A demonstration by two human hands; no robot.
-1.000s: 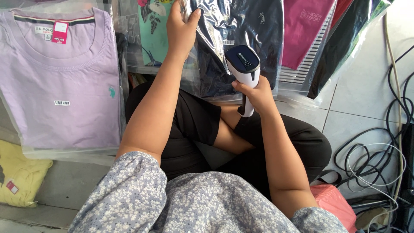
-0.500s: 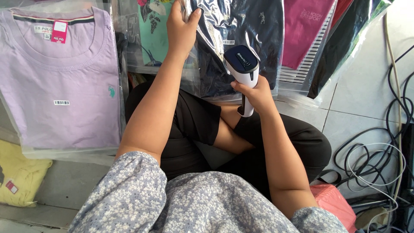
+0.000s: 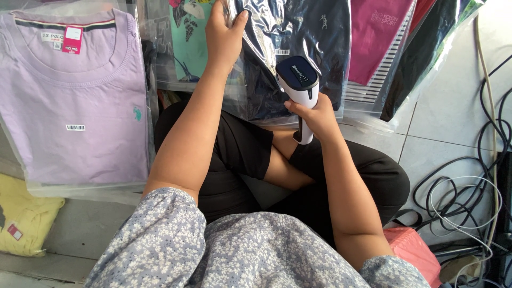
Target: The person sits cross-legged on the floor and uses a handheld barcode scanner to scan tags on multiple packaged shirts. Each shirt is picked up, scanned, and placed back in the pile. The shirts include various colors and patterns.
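Right hand (image 3: 319,114) grips a white barcode scanner (image 3: 298,85); left hand (image 3: 224,37) pinches the navy bagged shirt (image 3: 298,37).

Bagged garments crowd the top of the frame: a lilac shirt (image 3: 74,106) fills the upper left, a navy shirt bag (image 3: 298,32) the upper middle. Tangled cables (image 3: 469,197) block the right edge. Bare floor tile (image 3: 442,117) lies open at mid right.

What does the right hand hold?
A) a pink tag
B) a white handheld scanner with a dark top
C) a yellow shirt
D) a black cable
B: the right hand grips the handle of the white barcode scanner, aimed at the bagged navy shirt held by the left hand.
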